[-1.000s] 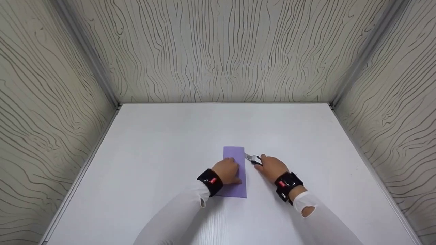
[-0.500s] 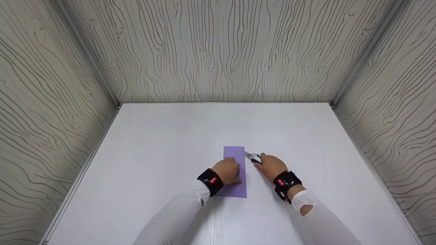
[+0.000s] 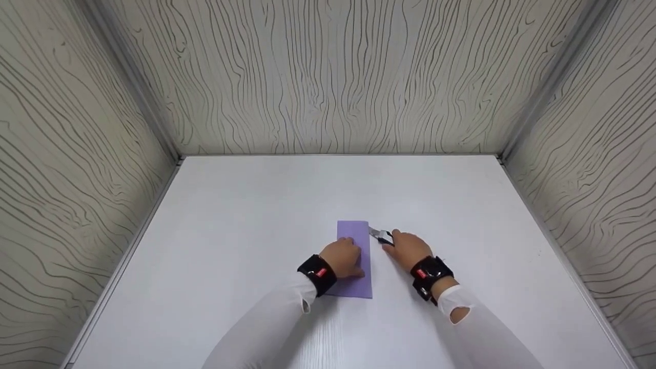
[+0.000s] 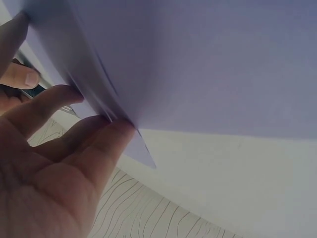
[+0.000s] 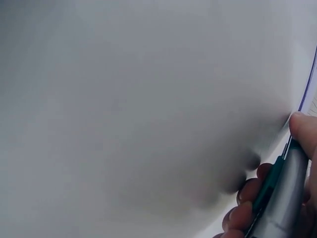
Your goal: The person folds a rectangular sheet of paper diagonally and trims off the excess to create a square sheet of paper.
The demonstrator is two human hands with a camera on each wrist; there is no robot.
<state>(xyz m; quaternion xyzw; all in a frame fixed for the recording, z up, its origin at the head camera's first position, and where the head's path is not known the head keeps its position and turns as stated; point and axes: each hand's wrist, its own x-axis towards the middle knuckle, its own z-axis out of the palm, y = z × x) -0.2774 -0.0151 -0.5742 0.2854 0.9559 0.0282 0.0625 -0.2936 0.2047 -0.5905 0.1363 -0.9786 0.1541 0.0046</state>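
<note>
A purple sheet of paper (image 3: pixel 353 229) lies on the white table, its layers overlapping in the left wrist view. Over its middle, my left hand (image 3: pixel 342 258) presses it down with the fingertips; the left wrist view shows these fingers (image 4: pixel 74 136) extended against the paper. My right hand (image 3: pixel 410 251) grips what looks like a utility knife (image 3: pixel 382 236). Its silvery blade points left and meets the paper's right edge near the top. Curled fingers surround the grey and teal handle (image 5: pixel 285 186) in the right wrist view. Whether the blade sits between layers cannot be told.
The white tabletop (image 3: pixel 246 205) extends around the paper on all sides. Wood-grain panels (image 3: pixel 328 77) enclose it at the back and both sides, with grey metal strips (image 3: pixel 123 77) at the corners.
My right hand and the knife have shifted slightly upward along the paper's right edge, toward its far end. The left hand and the paper stay nearly in place.
</note>
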